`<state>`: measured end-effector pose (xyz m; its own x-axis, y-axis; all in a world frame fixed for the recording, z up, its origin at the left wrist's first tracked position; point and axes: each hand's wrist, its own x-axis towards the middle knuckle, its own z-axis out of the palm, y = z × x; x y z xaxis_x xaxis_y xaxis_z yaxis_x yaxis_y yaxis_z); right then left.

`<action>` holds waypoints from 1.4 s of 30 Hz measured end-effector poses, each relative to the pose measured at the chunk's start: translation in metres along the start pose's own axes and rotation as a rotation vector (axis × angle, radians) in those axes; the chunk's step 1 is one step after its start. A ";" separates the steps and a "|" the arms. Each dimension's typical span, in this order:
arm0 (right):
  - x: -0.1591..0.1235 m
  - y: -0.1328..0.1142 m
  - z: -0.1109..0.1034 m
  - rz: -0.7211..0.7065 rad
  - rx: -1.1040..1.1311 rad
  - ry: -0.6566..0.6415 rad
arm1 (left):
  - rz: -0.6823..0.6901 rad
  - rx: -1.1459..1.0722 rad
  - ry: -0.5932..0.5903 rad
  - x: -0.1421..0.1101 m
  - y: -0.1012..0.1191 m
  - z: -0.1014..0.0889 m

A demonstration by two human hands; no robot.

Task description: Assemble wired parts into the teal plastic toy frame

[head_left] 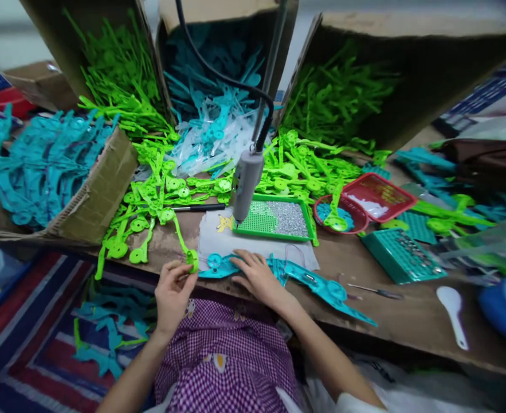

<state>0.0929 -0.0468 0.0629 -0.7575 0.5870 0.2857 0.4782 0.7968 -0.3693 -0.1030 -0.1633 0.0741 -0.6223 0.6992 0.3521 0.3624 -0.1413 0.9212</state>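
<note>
Pinching green part in nearly closed left hand; resting right hand, fingers spread, on blue part (near yellow cartoon print).

Both hands forward, left fingertips pinched together.

No words, brands or numbers can be read. The red lid bears small yellowish marks, too blurred to make out, and dark marks on the pale material below the table are equally illegible.
</note>
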 end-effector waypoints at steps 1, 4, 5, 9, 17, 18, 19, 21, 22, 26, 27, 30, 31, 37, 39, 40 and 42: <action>0.002 -0.007 -0.004 0.008 0.055 0.033 | -0.011 0.010 0.011 -0.004 -0.002 -0.003; 0.020 -0.019 -0.006 0.061 0.286 0.099 | -0.023 0.040 0.088 -0.004 -0.006 -0.003; 0.026 -0.018 -0.004 0.107 0.319 0.106 | -0.019 0.039 0.112 -0.001 -0.008 -0.001; 0.039 -0.015 0.007 0.250 0.285 0.009 | -0.018 0.001 0.118 0.014 -0.025 0.009; 0.080 -0.053 0.037 0.129 -0.097 -0.332 | -0.017 0.063 0.163 0.010 -0.024 0.006; 0.087 -0.053 0.040 0.132 -0.121 -0.373 | -0.021 0.077 0.156 0.006 -0.020 0.004; 0.092 -0.051 0.041 0.135 -0.122 -0.398 | -0.022 0.092 0.150 0.003 -0.017 0.002; 0.097 -0.044 0.038 0.158 -0.072 -0.377 | -0.011 0.129 0.139 -0.004 -0.013 -0.004; 0.096 -0.040 0.034 0.189 -0.030 -0.336 | -0.001 0.149 0.128 -0.007 -0.013 -0.007; 0.075 -0.022 0.015 0.345 0.228 -0.109 | 0.046 0.185 0.029 -0.014 -0.016 -0.012; 0.065 -0.019 0.012 0.369 0.306 -0.049 | 0.068 0.194 0.000 -0.014 -0.016 -0.010; 0.029 -0.012 0.006 0.483 0.444 0.165 | 0.151 0.267 -0.100 -0.009 -0.015 -0.002; 0.016 -0.010 0.006 0.543 0.432 0.226 | 0.177 0.293 -0.152 -0.006 -0.015 0.001; -0.054 0.003 0.011 0.791 0.154 0.260 | 0.262 0.394 -0.556 0.024 -0.030 0.019; -0.065 0.003 0.008 0.818 0.093 0.362 | 0.246 0.425 -0.655 0.032 -0.032 0.022; -0.067 0.001 0.004 0.820 0.057 0.451 | 0.236 0.436 -0.696 0.035 -0.032 0.022; -0.062 -0.007 -0.007 0.786 -0.037 0.668 | 0.221 0.460 -0.759 0.040 -0.030 0.023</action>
<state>0.1396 -0.0880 0.0539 0.1709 0.8946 0.4128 0.7535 0.1512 -0.6398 -0.1221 -0.1151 0.0566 0.0584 0.9854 0.1596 0.7611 -0.1474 0.6317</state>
